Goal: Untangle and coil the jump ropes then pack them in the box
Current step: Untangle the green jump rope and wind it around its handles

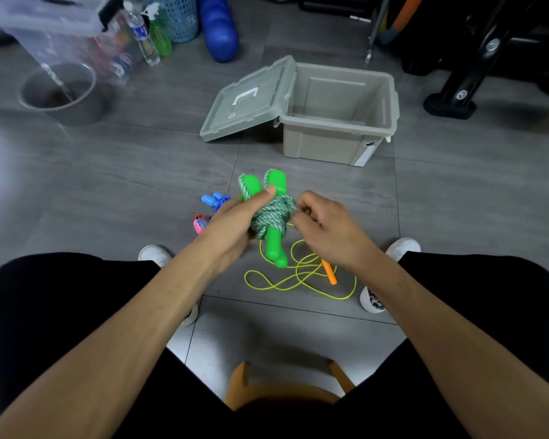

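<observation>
We read no text anywhere. The box [336, 134] carries a white sticker with a dark mark at its front corner, too small to make out. The water bottle [141, 33] has a blue label, blurred. The black frame [476, 58] bears round badges, unreadable.

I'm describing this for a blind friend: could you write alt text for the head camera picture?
A seated person's left hand grips a green jump rope wound round its handles, while the right hand pinches the cord. A yellow rope lies loose on the floor below, and an open, empty grey box stands beyond.
</observation>
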A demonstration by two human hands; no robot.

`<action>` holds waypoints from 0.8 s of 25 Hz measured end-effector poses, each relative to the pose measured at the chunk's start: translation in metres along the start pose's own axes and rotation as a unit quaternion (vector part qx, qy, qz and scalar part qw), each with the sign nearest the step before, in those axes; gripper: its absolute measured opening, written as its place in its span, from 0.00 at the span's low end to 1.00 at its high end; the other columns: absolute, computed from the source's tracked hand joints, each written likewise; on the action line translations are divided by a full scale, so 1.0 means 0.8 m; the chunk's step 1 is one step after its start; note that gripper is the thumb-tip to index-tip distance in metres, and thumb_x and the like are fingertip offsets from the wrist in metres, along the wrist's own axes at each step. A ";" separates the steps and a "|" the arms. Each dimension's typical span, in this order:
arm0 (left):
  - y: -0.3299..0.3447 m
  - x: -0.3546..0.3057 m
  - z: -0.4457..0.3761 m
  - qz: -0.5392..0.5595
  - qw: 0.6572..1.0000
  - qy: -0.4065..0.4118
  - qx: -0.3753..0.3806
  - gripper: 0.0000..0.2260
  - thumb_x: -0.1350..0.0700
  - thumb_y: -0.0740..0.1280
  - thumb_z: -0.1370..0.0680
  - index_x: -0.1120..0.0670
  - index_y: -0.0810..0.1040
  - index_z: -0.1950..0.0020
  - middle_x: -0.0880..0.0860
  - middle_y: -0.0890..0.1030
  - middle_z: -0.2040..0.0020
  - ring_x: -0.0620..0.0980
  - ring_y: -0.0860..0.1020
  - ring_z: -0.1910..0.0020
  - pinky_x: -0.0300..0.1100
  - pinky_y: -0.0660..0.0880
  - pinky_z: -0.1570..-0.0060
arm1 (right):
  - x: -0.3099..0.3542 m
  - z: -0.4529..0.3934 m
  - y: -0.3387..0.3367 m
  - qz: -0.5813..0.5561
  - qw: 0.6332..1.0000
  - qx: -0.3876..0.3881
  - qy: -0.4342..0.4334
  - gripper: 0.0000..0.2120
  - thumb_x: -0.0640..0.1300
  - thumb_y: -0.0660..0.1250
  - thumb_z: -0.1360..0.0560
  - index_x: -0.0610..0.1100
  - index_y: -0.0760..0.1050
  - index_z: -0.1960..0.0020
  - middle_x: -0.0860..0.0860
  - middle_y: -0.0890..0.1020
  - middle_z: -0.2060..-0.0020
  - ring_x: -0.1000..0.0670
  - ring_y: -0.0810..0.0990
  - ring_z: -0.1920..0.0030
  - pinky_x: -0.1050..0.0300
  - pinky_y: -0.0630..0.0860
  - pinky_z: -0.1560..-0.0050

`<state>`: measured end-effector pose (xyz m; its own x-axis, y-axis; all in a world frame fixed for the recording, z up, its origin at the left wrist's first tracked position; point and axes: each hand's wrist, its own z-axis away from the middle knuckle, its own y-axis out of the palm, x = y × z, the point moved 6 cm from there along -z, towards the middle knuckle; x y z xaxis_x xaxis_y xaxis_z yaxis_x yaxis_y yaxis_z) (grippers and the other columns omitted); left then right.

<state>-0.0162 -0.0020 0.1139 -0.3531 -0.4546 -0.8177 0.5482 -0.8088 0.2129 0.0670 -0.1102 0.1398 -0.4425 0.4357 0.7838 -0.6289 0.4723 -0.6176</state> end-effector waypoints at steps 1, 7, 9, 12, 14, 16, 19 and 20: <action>0.002 0.002 0.002 0.006 0.999 0.000 0.034 0.17 0.51 0.72 0.26 0.60 0.77 0.44 0.56 0.82 0.56 0.52 0.81 0.60 0.42 0.78 0.62 | -0.004 -0.002 0.001 -0.014 1.000 -0.004 0.006 0.06 0.40 0.62 0.24 0.42 0.70 0.60 0.51 0.74 0.71 0.51 0.75 0.67 0.54 0.70 0.64; -0.018 0.031 -0.004 0.000 0.993 0.032 -0.117 0.19 0.48 0.74 0.31 0.57 0.78 0.45 0.57 0.82 0.56 0.57 0.81 0.60 0.55 0.81 0.61 | 0.000 -0.002 0.021 -0.056 0.996 0.069 -0.004 0.09 0.40 0.59 0.22 0.43 0.68 0.61 0.54 0.69 0.72 0.58 0.67 0.71 0.58 0.66 0.67; -0.030 0.033 -0.012 0.002 0.983 0.060 -0.173 0.15 0.49 0.73 0.32 0.58 0.78 0.52 0.56 0.79 0.64 0.55 0.77 0.68 0.50 0.78 0.67 | 0.006 -0.002 0.030 -0.048 0.995 0.083 -0.016 0.09 0.38 0.59 0.22 0.41 0.69 0.61 0.55 0.67 0.73 0.59 0.66 0.72 0.65 0.62 0.70; -0.047 0.028 -0.026 -0.024 0.973 0.093 -0.211 0.09 0.51 0.72 0.31 0.55 0.78 0.58 0.52 0.78 0.69 0.53 0.75 0.71 0.51 0.75 0.67 | 0.012 -0.005 0.038 -0.060 0.995 0.068 -0.031 0.09 0.37 0.59 0.23 0.40 0.68 0.62 0.55 0.66 0.72 0.58 0.65 0.71 0.65 0.62 0.69; -0.054 0.031 -0.030 -0.009 0.971 0.070 -0.230 0.09 0.53 0.72 0.30 0.57 0.78 0.57 0.55 0.77 0.68 0.53 0.75 0.73 0.49 0.74 0.69 | 0.010 -0.007 0.043 -0.057 0.996 0.067 -0.036 0.09 0.36 0.60 0.23 0.39 0.69 0.62 0.55 0.66 0.73 0.59 0.65 0.72 0.66 0.62 0.70; -0.058 0.042 -0.040 0.011 0.975 0.014 -0.223 0.12 0.54 0.72 0.28 0.60 0.77 0.52 0.57 0.78 0.66 0.52 0.75 0.76 0.42 0.73 0.73 | -0.002 -0.015 0.045 -0.039 0.997 0.065 -0.026 0.08 0.37 0.61 0.23 0.40 0.71 0.62 0.55 0.67 0.74 0.59 0.67 0.73 0.67 0.62 0.70; -0.061 0.067 -0.059 0.047 0.990 -0.038 -0.129 0.22 0.53 0.73 0.30 0.63 0.74 0.40 0.57 0.81 0.60 0.50 0.80 0.69 0.42 0.76 0.69 | -0.029 -0.029 0.052 0.010 0.999 0.050 0.008 0.07 0.41 0.62 0.23 0.42 0.73 0.60 0.54 0.70 0.74 0.56 0.68 0.71 0.59 0.63 0.67; -0.062 0.074 -0.065 0.060 0.992 -0.053 -0.096 0.26 0.55 0.73 0.33 0.64 0.73 0.38 0.58 0.82 0.57 0.51 0.81 0.64 0.43 0.77 0.67 | -0.037 -0.033 0.056 0.027 0.998 0.052 0.022 0.07 0.42 0.63 0.23 0.42 0.73 0.59 0.54 0.71 0.73 0.53 0.70 0.69 0.58 0.63 0.66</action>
<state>-0.0249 0.0306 0.0277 -0.3491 -0.5889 -0.7289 0.7220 -0.6649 0.1914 0.0690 -0.0815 0.0872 -0.4508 0.4927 0.7443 -0.6685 0.3662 -0.6473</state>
